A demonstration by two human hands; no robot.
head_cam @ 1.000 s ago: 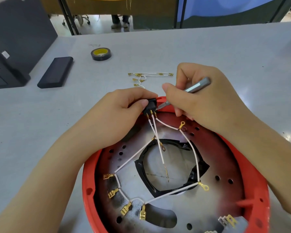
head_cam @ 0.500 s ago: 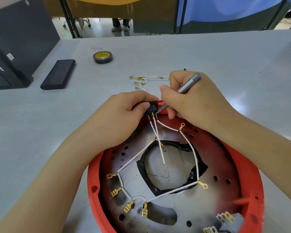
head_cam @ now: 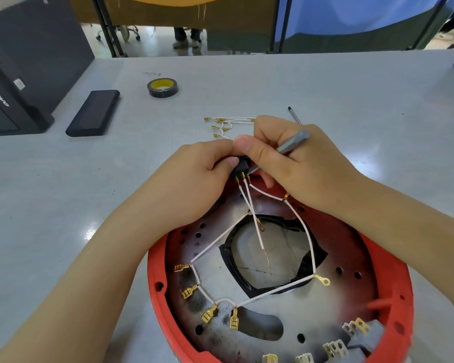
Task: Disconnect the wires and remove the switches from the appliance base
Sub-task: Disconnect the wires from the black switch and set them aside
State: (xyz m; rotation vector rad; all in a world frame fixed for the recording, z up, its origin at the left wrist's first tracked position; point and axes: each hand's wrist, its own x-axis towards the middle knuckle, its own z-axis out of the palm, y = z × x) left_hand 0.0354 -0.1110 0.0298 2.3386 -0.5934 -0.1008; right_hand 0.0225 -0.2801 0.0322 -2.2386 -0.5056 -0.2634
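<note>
In the upper middle of the frame, the left hand (head_cam: 194,179) pinches the black switch (head_cam: 241,167) at the rim of the red base (head_cam: 155,273). The right hand (head_cam: 294,163) grips a screwdriver (head_cam: 292,142), its tip touching the switch's right side; 3 wires (head_cam: 250,205) run down-frame.

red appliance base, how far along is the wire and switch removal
Done: one loose bundle of white wires already lies on the table. In hand: the left hand grips the small black switch while the right hand holds a grey metal tool against it. Left: three wires remain on it, and grey switches remain on the round red plastic base.
</note>
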